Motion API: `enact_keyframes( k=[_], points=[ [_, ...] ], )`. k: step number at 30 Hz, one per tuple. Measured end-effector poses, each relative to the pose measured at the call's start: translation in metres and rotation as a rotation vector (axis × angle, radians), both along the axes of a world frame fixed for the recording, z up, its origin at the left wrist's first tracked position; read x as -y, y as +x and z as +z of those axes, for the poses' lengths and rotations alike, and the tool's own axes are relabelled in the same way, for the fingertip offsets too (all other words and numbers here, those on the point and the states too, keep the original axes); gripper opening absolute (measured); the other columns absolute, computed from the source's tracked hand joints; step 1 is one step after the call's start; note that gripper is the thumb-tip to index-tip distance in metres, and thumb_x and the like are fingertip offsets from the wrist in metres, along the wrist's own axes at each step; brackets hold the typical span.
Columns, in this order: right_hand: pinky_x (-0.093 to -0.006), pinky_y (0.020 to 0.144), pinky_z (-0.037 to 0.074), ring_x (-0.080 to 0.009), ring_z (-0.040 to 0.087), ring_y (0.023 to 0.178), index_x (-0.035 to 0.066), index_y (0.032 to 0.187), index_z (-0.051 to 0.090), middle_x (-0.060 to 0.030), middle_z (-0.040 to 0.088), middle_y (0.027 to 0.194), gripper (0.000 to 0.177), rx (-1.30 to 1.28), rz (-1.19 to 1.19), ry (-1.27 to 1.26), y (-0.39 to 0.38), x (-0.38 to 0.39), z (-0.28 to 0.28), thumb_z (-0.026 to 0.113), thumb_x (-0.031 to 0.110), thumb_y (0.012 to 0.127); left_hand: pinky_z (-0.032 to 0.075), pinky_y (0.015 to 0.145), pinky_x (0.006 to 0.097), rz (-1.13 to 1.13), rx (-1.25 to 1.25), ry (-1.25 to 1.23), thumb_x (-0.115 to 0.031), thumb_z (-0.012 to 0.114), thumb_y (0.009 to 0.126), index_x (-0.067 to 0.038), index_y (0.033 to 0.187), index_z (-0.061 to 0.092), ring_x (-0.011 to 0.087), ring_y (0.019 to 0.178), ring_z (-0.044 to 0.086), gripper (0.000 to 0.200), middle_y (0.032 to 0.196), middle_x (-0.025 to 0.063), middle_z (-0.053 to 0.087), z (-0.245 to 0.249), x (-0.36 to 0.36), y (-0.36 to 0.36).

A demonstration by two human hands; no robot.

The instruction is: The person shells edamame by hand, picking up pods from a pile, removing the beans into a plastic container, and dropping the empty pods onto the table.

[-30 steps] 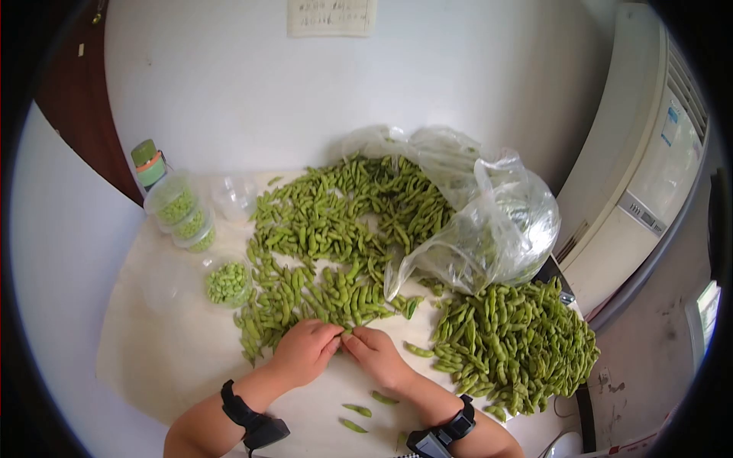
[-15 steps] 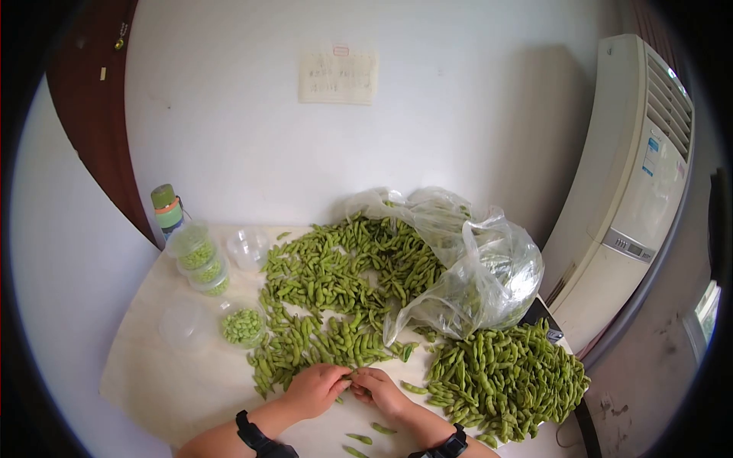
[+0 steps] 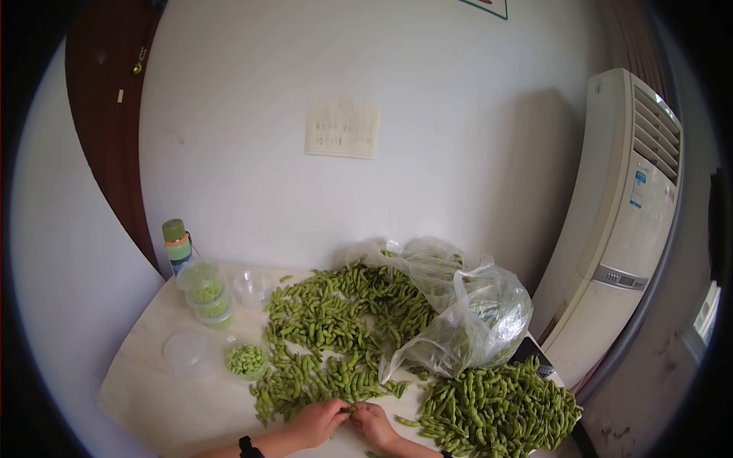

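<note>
My left hand (image 3: 319, 423) and my right hand (image 3: 375, 426) meet at the front of the table, fingertips pinched on a green soybean pod (image 3: 350, 409) between them. Fingers partly cover the pod, so whether it is split cannot be seen. Just beyond my hands lies a loose spread of pods (image 3: 336, 374). To the left, a clear round tub (image 3: 247, 360) holds shelled green beans, with a clear lid (image 3: 186, 352) beside it. A larger heap of pods (image 3: 496, 408) sits to the right of my right hand.
Stacked tubs of beans (image 3: 206, 294), an upturned clear tub (image 3: 252, 288) and a green bottle (image 3: 176, 244) stand at the back left. A clear plastic bag (image 3: 473, 313) of pods lies at the back right. Beyond the table's right edge rises a white air conditioner (image 3: 618, 214).
My view has tipped upward, so the table and hands appear lower in the picture. Both hands stay together, pinching a pod.
</note>
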State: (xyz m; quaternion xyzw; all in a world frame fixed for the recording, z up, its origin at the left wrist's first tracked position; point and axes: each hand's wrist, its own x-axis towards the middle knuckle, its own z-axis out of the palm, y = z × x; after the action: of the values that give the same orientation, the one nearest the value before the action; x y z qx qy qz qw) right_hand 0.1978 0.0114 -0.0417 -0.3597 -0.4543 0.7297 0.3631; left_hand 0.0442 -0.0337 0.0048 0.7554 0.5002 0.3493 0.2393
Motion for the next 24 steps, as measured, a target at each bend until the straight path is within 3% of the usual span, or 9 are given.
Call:
enact_keyframes(
  k=[2,4,6,7,9,14,17,20,24],
  points=[
    [-0.0219,0.047,0.031,-0.0064,0.039,0.052,0.004,0.071,0.053,0.0023,0.046,0.06,0.012,-0.005,-0.006,0.036,0.0,-0.003,-0.009,0.046,0.01,0.08,0.045,0.061,0.0346,0.017,0.096,-0.115,-0.018,0.051,0.09,-0.003,0.1,0.052,0.0244,0.07,0.058,0.018,0.078,0.0118,0.059,-0.002,-0.001,0.002],
    [-0.0242,0.051,0.034,-0.0098,0.042,0.055,0.003,0.072,0.053,-0.001,0.049,0.063,0.016,-0.097,-0.033,0.045,-0.002,0.008,0.016,0.045,0.012,0.084,0.044,0.06,0.0308,0.03,0.191,-0.238,-0.017,0.05,0.091,-0.003,0.101,0.051,0.0199,0.066,0.057,0.017,0.075,0.0089,0.058,-0.01,-0.003,0.002],
    [-0.0263,0.054,0.037,-0.0126,0.043,0.057,0.004,0.073,0.052,-0.0033,0.051,0.066,0.02,-0.209,-0.072,0.05,-0.003,0.016,0.03,0.045,0.013,0.088,0.042,0.059,0.0262,-0.026,0.511,-0.395,-0.018,0.047,0.094,-0.002,0.099,0.051,0.0109,0.064,0.051,0.017,0.072,0.0043,0.053,-0.017,-0.007,0.001],
    [-0.0263,0.054,0.037,-0.0126,0.043,0.057,0.004,0.073,0.052,-0.0033,0.051,0.066,0.02,-0.211,-0.072,0.057,-0.003,0.017,0.031,0.045,0.013,0.088,0.042,0.059,0.0262,-0.028,0.508,-0.388,-0.018,0.047,0.094,-0.002,0.099,0.051,0.0109,0.064,0.051,0.017,0.072,0.0043,0.053,-0.017,-0.007,0.002],
    [-0.0266,0.054,0.038,-0.0123,0.044,0.058,0.004,0.071,0.052,-0.0031,0.05,0.066,0.02,-0.157,-0.056,0.11,-0.003,0.017,0.03,0.045,0.013,0.088,0.042,0.047,0.027,-0.032,0.35,-0.13,-0.019,0.044,0.096,-0.009,0.1,0.048,0.0105,0.048,0.045,0.012,0.061,0.0026,0.046,-0.011,-0.002,0.006],
    [-0.0263,0.053,0.038,-0.0124,0.045,0.057,0.002,0.072,0.053,-0.0038,0.051,0.065,0.019,-0.086,-0.057,0.17,-0.003,0.011,0.014,0.044,0.011,0.086,0.039,0.044,0.026,-0.025,0.39,-0.118,-0.019,0.043,0.096,-0.008,0.095,0.047,0.0095,0.046,0.043,0.012,0.061,0.0016,0.045,-0.005,0.0,0.008],
    [-0.0259,0.051,0.038,-0.0122,0.045,0.056,0.001,0.071,0.054,-0.0037,0.052,0.063,0.018,0.069,-0.136,0.388,-0.005,0.007,-0.001,0.044,0.009,0.083,0.038,0.045,0.025,-0.06,0.51,-0.208,-0.019,0.043,0.096,-0.008,0.095,0.048,0.0085,0.047,0.043,0.012,0.061,0.0014,0.044,-0.008,0.0,0.007],
    [-0.0262,0.051,0.038,-0.0122,0.045,0.055,0.0,0.07,0.055,-0.0035,0.052,0.061,0.017,0.005,-0.114,0.345,-0.004,0.015,0.017,0.044,0.008,0.08,0.041,0.052,0.0262,-0.077,0.409,-0.094,-0.018,0.042,0.096,-0.009,0.094,0.048,0.0123,0.053,0.046,0.011,0.065,0.0028,0.046,-0.015,-0.001,0.005],
    [-0.027,0.05,0.038,-0.0125,0.045,0.054,-0.001,0.07,0.056,-0.0034,0.052,0.06,0.017,0.108,-0.125,0.469,-0.003,0.015,0.015,0.044,0.009,0.078,0.042,0.066,0.0302,-0.049,0.305,0.071,-0.018,0.043,0.095,-0.01,0.096,0.049,0.0196,0.069,0.051,0.01,0.077,0.0064,0.051,-0.018,0.0,0.005]
  ],
)
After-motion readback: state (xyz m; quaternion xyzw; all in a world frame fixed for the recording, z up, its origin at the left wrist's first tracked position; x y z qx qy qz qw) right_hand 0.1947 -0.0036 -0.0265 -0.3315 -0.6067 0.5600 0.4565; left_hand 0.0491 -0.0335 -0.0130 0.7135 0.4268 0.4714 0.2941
